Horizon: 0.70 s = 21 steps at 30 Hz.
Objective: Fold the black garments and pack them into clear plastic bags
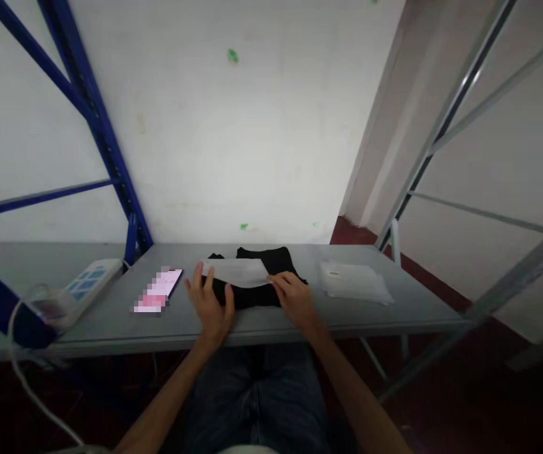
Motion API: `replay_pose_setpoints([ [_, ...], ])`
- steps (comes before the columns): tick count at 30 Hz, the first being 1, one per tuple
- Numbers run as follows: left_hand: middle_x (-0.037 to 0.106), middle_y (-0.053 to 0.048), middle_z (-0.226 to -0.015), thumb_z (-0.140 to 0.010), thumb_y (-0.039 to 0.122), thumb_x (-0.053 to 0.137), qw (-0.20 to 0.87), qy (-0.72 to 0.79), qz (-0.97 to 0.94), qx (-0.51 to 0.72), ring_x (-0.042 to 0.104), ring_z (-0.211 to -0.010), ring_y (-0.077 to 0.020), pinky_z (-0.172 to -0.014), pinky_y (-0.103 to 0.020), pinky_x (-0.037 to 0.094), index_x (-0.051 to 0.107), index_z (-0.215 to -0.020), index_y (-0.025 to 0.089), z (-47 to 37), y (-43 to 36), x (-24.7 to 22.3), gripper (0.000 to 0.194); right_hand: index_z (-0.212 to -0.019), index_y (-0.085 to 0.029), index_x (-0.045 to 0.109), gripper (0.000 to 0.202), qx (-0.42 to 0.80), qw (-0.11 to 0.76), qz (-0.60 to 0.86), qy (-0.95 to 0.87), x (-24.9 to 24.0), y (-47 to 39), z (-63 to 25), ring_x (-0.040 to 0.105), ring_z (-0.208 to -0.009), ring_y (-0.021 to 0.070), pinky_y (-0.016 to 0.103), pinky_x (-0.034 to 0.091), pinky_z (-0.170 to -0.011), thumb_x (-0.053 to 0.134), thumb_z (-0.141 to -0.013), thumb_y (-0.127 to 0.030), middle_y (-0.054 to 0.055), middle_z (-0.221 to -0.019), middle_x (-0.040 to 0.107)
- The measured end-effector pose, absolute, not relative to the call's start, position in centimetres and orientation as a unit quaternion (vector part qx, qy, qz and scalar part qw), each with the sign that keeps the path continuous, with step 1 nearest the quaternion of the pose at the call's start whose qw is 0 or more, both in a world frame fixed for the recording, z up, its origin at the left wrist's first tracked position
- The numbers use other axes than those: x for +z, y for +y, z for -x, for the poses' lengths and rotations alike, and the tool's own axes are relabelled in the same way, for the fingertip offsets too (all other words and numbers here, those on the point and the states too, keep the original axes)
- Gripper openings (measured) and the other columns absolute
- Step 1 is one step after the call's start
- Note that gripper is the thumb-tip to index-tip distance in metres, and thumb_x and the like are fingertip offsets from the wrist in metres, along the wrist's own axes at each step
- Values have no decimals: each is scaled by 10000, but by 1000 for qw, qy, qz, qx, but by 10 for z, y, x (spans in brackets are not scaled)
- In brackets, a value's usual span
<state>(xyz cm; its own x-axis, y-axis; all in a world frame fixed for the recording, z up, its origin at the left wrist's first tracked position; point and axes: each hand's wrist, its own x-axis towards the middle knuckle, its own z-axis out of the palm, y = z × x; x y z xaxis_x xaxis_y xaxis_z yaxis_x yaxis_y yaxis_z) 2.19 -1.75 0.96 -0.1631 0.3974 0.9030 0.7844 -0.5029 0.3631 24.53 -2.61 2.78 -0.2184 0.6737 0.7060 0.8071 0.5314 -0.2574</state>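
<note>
A black folded cloth (pixel 259 297), perhaps a garment, lies on the grey shelf top in front of me. Across it rests a flat white sheet (pixel 238 272); whether it is paper or plastic I cannot tell. My left hand (pixel 211 308) has its fingers spread, the fingertips at the sheet's left end and the thumb over the black cloth. With fingertips pressed together, my right hand (pixel 294 298) pinches the right end of the sheet. Part of the cloth is hidden under the sheet and my hands.
To the right lies a stack of clear plastic bags (pixel 356 282). A phone (pixel 160 290) with a lit screen is on the left, beyond it a white power strip (pixel 89 290) with a cable. Blue (pixel 96 120) and grey (pixel 441 126) metal uprights stand at either side; a white wall (pixel 252 139) closes the back.
</note>
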Motion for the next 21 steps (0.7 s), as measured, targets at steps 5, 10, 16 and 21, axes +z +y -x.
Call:
replay_pose_setpoints([
  [5,464,-121,-1595,-936,254,663,184,-445,671,-564,394,-1507,-388,-1235,-754,141,711,-1167,279,-24,-19,7,238,-1229,-273,723,289,-95,404,469,-779,32,-28,-244,666,-1018,233,357,543,-888,484,-1073,-230,71,-1085,741],
  [10,747,-91,-1205,-939,236,657,214,-383,725,-531,683,-1210,-303,-1244,-721,212,722,-1107,281,-20,-21,-7,186,-1196,-273,731,283,-100,415,463,-777,40,-34,-241,661,-1010,228,363,535,-903,471,-1086,-250,68,-1074,747],
  [16,790,-51,-1041,-954,195,675,211,-309,775,-510,757,-976,-227,-1151,-566,449,680,-1186,258,-25,-25,-9,241,-1192,-262,730,259,-101,377,411,-823,46,-48,-220,655,-993,216,340,538,-907,507,-1071,-214,61,-1044,756],
  [21,786,-38,-950,-965,160,665,250,-310,750,-528,738,-874,-198,-1113,-519,454,661,-1159,213,-28,-28,6,202,-1221,-235,710,238,-111,406,373,-827,39,-47,-213,665,-966,208,332,542,-901,553,-1049,-185,60,-1030,759],
])
